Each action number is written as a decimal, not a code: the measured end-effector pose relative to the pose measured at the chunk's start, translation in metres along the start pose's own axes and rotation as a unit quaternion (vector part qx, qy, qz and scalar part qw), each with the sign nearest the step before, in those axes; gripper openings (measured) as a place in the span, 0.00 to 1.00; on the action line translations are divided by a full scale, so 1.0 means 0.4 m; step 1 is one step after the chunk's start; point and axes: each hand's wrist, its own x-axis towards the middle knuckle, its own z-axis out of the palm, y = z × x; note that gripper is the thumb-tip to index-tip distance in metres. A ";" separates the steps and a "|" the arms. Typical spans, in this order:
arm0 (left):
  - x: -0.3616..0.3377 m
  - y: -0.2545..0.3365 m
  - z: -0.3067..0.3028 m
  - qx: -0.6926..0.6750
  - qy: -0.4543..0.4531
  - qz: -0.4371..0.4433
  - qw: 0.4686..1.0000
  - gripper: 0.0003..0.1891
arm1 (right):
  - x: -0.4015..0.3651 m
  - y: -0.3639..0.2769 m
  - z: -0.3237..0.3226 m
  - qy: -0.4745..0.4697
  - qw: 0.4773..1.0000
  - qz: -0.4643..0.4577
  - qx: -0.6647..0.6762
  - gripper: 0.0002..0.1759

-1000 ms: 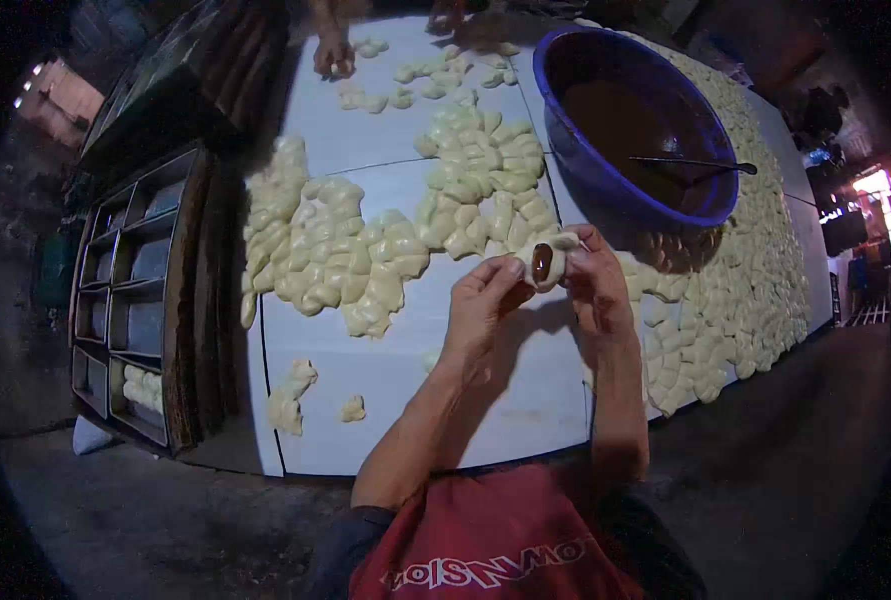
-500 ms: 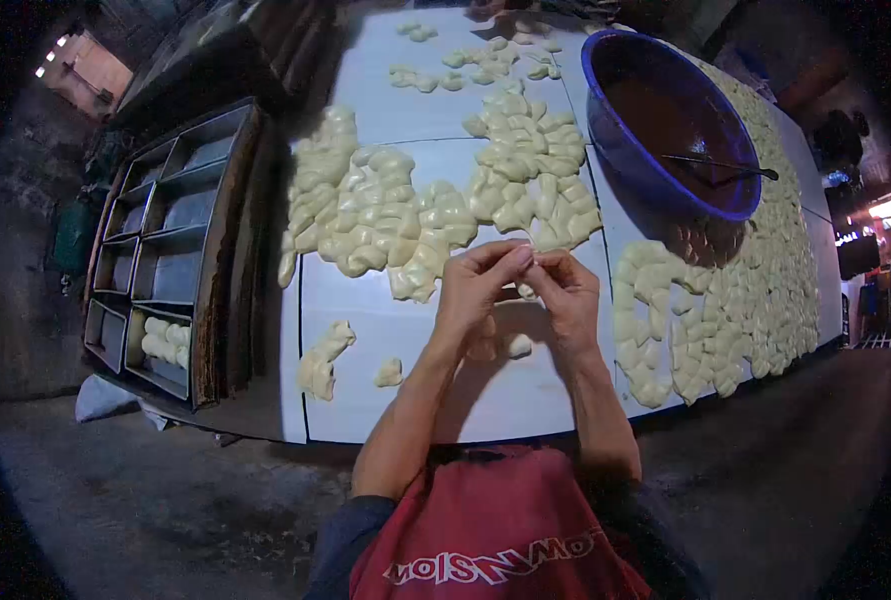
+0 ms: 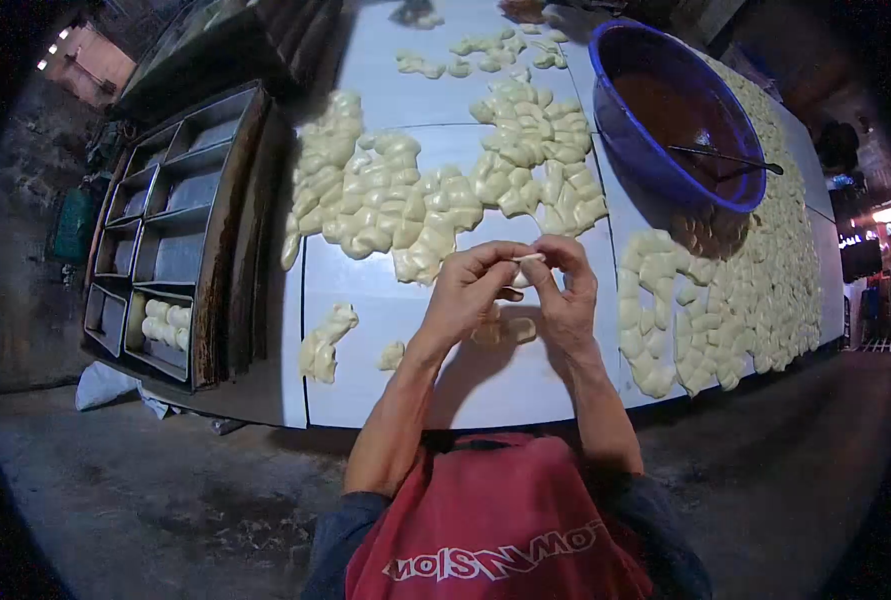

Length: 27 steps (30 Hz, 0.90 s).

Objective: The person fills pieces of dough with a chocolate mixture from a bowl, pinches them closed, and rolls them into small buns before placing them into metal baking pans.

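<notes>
Between my two hands, above the white table (image 3: 365,280), is a small pale piece of dough (image 3: 528,270). My left hand (image 3: 470,292) pinches it from the left, fingers curled. From the other side my right hand (image 3: 567,292) grips it with thumb and fingers. Flattened dough pieces (image 3: 395,205) lie joined in a large patch just beyond the hands. A loose lump (image 3: 392,355) and a longer strip of dough (image 3: 323,343) rest left of my forearms. Part of another piece under the hands is partly hidden.
A blue basin (image 3: 605,95) of brown filling with a utensil stands at the back right. Many dough pieces (image 3: 745,310) cover the table's right side. On the left sit divided metal tins (image 3: 180,255), one compartment holding dough rolls (image 3: 167,323). At the top edge a person's hand (image 3: 522,10) shows.
Both hands have shifted slightly, and the dough between them shows more clearly. The view has moved a little, so the table and tins appear higher in the frame.
</notes>
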 end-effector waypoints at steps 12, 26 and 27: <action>-0.051 -0.039 0.008 0.156 0.048 -0.060 0.985 0.18 | -0.041 -0.065 -0.075 -0.154 0.971 -0.033 -0.179 0.13; -0.115 -0.047 -0.035 0.494 -0.047 0.032 0.868 0.21 | -0.070 -0.017 -0.087 -0.339 0.906 0.173 -0.185 0.26; -0.124 -0.034 -0.032 0.487 -0.042 0.038 0.872 0.20 | -0.072 -0.020 -0.085 -0.330 0.913 0.170 -0.167 0.27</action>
